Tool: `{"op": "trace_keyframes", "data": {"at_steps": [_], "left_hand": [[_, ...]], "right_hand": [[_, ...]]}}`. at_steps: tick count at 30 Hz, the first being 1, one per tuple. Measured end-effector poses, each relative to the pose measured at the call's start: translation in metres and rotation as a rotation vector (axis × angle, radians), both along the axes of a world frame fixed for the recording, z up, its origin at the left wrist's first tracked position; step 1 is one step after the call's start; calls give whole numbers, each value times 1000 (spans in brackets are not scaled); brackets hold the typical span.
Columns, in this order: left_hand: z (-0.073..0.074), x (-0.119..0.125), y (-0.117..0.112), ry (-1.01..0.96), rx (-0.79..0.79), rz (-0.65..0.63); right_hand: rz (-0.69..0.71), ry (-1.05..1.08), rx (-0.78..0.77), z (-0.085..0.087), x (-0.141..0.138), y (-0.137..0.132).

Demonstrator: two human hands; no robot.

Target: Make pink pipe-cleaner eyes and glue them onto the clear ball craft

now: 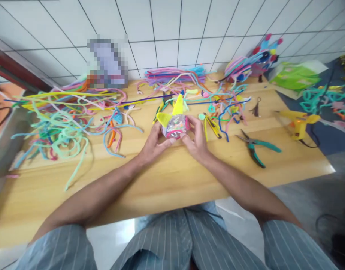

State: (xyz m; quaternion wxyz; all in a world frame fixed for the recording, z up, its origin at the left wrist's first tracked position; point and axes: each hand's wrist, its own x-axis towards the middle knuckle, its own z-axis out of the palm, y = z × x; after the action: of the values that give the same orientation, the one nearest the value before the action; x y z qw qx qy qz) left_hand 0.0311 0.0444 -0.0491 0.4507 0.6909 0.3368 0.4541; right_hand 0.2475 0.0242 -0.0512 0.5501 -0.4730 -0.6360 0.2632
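Observation:
Between my two hands, over the middle of the wooden table, is a small pipe-cleaner figure [176, 123]. It has a greyish round body, two pointed yellow ears and a pink-red edge around a dark and white patch at its lower front. My left hand [154, 145] grips its left side, thumb at the lower edge. The fingers of my right hand [197, 138] wrap its right side, with the thumb at the lower front. Close to my right hand lies a yellow utility knife [213, 126]. Pliers with teal handles [258, 146] rest spread apart farther right.
Loose pipe cleaners [65, 138] tangle over the left of the table [150, 191]. A bundle of pipe cleaners [175, 76] lies along the tiled wall. A yellow glue gun [298, 123] sits near the right edge, below a green bag [296, 77]. A blurred-out upright object [109, 62] stands back left.

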Motion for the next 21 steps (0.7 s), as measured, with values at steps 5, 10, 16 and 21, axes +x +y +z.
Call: {"op": "trace_keyframes", "data": {"at_steps": [5,10,16,21], "left_hand": [[3,8,8,-39,-9,27],[5,10,2,116,171,271],[3,7,-19,268,556,433],[10,18,-6,317,690,415]], "right_hand": [[-2,48,2,-9,-4,11],[-34,69,-19,-4,-7,16],[-89,26,-44,5,-11,15],[-124,-23,-34,10,-12,15]]}}
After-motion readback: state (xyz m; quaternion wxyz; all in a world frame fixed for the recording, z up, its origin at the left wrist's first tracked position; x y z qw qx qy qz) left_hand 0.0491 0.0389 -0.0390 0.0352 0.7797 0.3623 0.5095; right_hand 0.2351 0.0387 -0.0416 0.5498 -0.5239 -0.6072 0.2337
